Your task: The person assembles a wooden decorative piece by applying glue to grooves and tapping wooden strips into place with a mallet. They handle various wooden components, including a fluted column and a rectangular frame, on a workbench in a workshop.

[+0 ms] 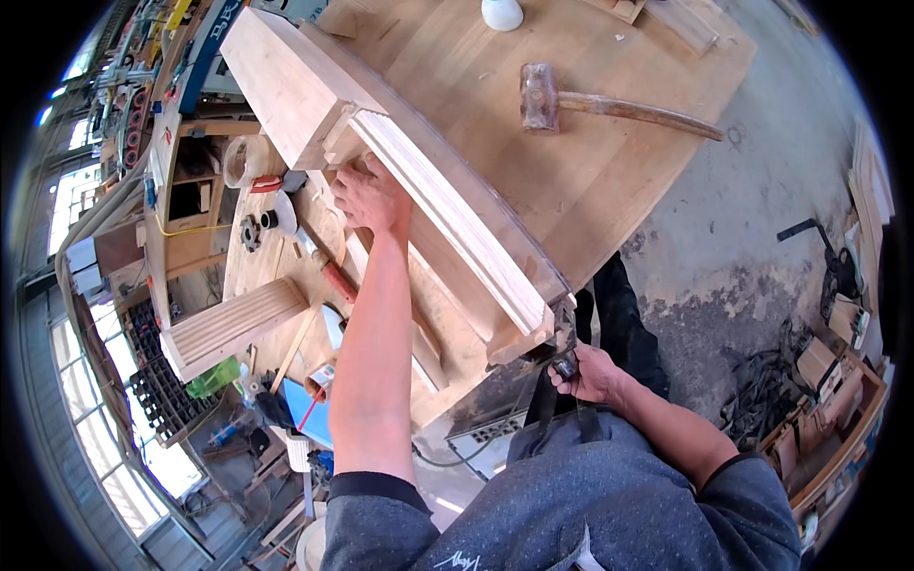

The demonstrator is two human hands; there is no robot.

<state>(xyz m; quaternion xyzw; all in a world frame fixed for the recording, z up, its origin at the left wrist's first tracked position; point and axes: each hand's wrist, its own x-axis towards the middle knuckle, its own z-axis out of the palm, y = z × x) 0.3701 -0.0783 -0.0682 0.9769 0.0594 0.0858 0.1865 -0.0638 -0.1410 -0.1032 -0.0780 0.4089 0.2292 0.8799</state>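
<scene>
1. My right hand (588, 373) is closed around a small dark tool (564, 365), pressed at the near end of the moulded wooden piece (447, 214).
2. My left hand (369, 195) rests flat, fingers curled, on its far end at 11 o'clock.
3. Piece lies diagonally across the workbench (609, 181).
4. Mallet (571, 103) at 1 o'clock, well apart.

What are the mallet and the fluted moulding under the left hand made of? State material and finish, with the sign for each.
Mallet: apparently all wood, darkened and worn; brown, scuffed head, curved handle. Fluted moulding, touched by the left hand: pale bare wood, seemingly unfinished; matte, grain lines and cut grooves show. The right hand grips a small dark tool, material unclear.
</scene>
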